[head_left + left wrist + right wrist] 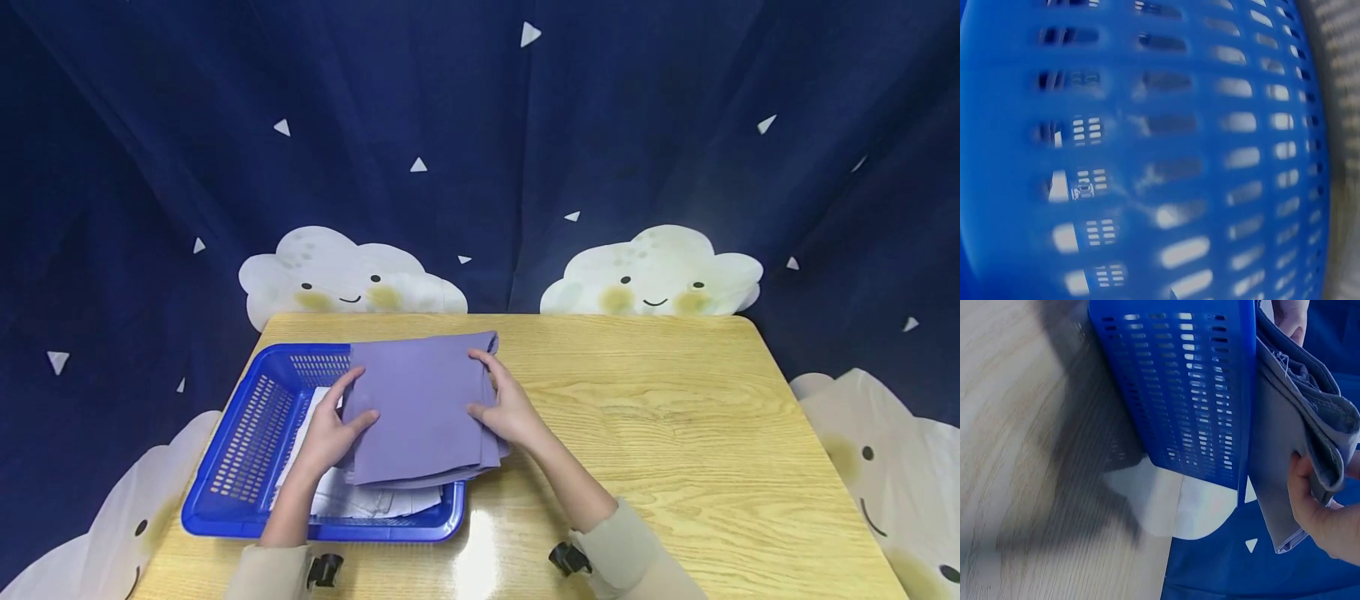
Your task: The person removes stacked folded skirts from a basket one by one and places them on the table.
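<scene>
A folded purple-grey cloth (pixel 420 408) in several layers lies over the right part of a blue plastic basket (pixel 247 467). My left hand (pixel 330 429) grips its left edge, thumb on top. At the right edge my right hand (pixel 510 408) holds the layers; in the right wrist view its fingers (pixel 1307 500) curl round the folded cloth (pixel 1300 394). That view shows the cloth sticking out past the basket rim, with loose threads at a fold. White papers or cloths (pixel 367 500), partly covered, lie in the basket. The left wrist view shows only the basket's slotted wall (pixel 1129 137), close up.
The basket stands on the left of a wooden table (pixel 660 433). Bare wood grain shows on the right. A dark blue curtain (pixel 480 150) with white triangles and smiling clouds hangs behind the table and along both sides.
</scene>
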### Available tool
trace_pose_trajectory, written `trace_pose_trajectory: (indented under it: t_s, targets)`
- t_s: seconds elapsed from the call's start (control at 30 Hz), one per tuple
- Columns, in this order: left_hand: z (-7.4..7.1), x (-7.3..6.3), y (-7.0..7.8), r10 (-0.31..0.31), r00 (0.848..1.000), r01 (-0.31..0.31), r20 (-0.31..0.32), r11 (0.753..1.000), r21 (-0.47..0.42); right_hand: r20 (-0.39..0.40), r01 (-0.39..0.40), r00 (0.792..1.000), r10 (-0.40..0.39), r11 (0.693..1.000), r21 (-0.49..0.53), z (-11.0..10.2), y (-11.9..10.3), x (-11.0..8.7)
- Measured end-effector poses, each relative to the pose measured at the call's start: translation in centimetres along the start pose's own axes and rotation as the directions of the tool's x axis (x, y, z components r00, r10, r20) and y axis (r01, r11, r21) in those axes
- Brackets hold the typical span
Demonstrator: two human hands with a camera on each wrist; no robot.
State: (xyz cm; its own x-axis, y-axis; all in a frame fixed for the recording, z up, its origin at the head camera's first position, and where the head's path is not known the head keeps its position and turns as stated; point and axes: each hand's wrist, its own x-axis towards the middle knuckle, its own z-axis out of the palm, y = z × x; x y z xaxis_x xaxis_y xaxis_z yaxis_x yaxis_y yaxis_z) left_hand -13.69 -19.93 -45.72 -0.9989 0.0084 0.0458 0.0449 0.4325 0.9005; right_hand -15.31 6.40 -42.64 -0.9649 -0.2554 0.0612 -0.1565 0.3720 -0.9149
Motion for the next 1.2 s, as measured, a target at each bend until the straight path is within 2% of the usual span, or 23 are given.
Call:
trace_pose_trajectory:
  t_s: [0.17,0.4,0.8,1.2]
  targets:
    - [0.7,0.0,0.7,-0.026,1.000,0.026,0.008,0.999,-0.022,0.002,-0.026,1.000,0.026,1.000,0.011,-0.9,0.3,-0.1]
    - [1.7,0.3,1.4,-0.037,0.999,0.037,0.009,0.998,-0.043,0.021,-0.058,0.998,0.057,0.995,0.082,-2.3,0.6,-0.3]
    - [3.7,0.9,2.3,-0.014,1.000,0.015,0.010,0.995,-0.095,0.086,-0.116,0.991,0.102,0.978,0.175,-4.9,1.2,-0.5]
    - [5.6,1.1,3.4,0.021,1.000,-0.023,-0.018,0.993,-0.112,0.130,-0.119,0.987,0.090,0.965,0.234,-7.2,1.7,-0.8]
